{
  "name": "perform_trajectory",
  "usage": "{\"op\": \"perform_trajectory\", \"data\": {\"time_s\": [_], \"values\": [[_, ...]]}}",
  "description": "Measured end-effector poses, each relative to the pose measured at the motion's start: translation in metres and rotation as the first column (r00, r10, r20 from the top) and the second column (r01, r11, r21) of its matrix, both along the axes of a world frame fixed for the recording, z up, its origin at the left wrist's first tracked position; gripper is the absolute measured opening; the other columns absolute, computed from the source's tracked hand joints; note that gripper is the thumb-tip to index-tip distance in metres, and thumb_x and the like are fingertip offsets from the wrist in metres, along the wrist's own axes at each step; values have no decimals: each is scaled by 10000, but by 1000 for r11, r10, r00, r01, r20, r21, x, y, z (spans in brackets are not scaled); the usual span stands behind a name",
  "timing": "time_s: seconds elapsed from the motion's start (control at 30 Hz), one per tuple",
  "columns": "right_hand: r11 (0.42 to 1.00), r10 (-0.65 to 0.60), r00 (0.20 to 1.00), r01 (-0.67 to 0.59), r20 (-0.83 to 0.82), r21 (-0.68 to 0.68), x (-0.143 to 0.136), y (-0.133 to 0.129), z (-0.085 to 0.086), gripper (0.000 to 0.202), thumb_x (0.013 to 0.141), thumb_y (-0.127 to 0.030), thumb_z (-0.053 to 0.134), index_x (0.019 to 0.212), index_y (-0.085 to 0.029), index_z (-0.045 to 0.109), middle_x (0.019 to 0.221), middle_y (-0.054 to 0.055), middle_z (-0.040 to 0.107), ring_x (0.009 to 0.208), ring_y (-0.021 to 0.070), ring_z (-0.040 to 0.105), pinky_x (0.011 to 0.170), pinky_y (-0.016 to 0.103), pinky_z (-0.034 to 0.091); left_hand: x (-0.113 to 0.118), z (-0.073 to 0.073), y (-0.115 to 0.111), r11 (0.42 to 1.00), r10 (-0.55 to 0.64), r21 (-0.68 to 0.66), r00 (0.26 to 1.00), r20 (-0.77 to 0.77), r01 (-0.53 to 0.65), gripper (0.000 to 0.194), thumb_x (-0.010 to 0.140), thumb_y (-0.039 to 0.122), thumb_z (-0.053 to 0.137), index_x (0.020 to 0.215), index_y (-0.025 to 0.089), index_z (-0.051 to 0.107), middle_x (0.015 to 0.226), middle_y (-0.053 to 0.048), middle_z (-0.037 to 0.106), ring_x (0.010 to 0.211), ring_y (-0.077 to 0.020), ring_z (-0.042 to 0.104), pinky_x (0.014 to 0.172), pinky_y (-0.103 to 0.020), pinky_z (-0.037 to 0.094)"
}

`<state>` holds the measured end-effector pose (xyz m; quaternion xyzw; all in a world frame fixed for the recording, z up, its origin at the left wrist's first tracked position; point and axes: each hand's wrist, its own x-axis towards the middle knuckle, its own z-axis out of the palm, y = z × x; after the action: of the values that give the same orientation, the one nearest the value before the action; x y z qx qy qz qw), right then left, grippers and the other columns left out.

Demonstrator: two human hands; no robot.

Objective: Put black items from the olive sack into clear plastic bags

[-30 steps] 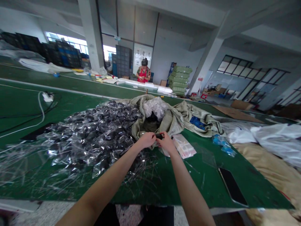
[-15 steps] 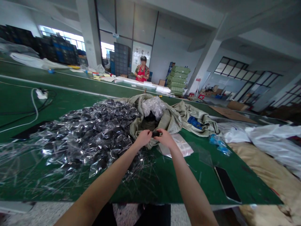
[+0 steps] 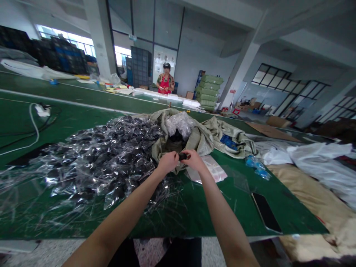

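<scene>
Between my two hands is a small black item (image 3: 183,156). My left hand (image 3: 168,161) pinches its left side and my right hand (image 3: 194,160) grips its right side, fingers closed. Both hands are just in front of the mouth of an open olive sack (image 3: 198,142), which has clear plastic (image 3: 180,124) and dark items inside. To the left spreads a big heap of black items in clear bags (image 3: 111,155). A stack of flat clear bags (image 3: 213,169) lies under and right of my right hand.
A phone (image 3: 266,212) lies on the green table (image 3: 222,222) near its front edge. Right of the sack are another sack with blue items (image 3: 229,142), blue packets (image 3: 257,167) and tan sacks (image 3: 303,193). A person in a red apron (image 3: 165,83) stands across the tables.
The black item has been tilted between my hands and now shows a narrower side. The whole view has shifted slightly; the heap and sacks look the same.
</scene>
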<state>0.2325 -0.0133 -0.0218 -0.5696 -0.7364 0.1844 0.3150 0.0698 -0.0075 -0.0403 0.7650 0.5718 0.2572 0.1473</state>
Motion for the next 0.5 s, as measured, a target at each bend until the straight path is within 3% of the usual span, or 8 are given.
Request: {"op": "perform_trajectory", "data": {"time_s": [0.13,0.2,0.37,0.5], "values": [[1000,-6,1000,6,29,-24,2,1,1,281,644,-283,779,892,-158,734,863,63,680,826,215,619,819,357,472,0,-3,0,1000,18,21,1000,-23,-17,374,963,339,347,941,169,679,917,-134,717,849,-230,677,757,-298,450],[1000,1,1000,-1,25,-28,2,1,1,232,648,-265,772,844,-150,726,815,59,677,807,221,618,816,367,470,0,-3,0,999,9,33,1000,-27,-8,357,955,343,368,928,173,680,917,-132,717,864,-237,675,777,-306,450],[998,67,996,-67,-54,12,0,0,-2,406,601,-104,728,991,-206,674,1026,28,667,989,200,590,916,340,441,-1,-4,2,999,-4,39,1000,3,4,324,936,321,399,874,174,681,872,-114,716,820,-221,669,753,-289,446],[996,86,985,-91,-152,-23,0,1,-8,360,639,-176,725,990,-204,647,994,16,663,868,175,607,858,348,475,0,-8,5,999,-1,53,997,74,-3,323,941,313,383,871,173,666,856,-104,704,794,-201,651,743,-276,430]]}}
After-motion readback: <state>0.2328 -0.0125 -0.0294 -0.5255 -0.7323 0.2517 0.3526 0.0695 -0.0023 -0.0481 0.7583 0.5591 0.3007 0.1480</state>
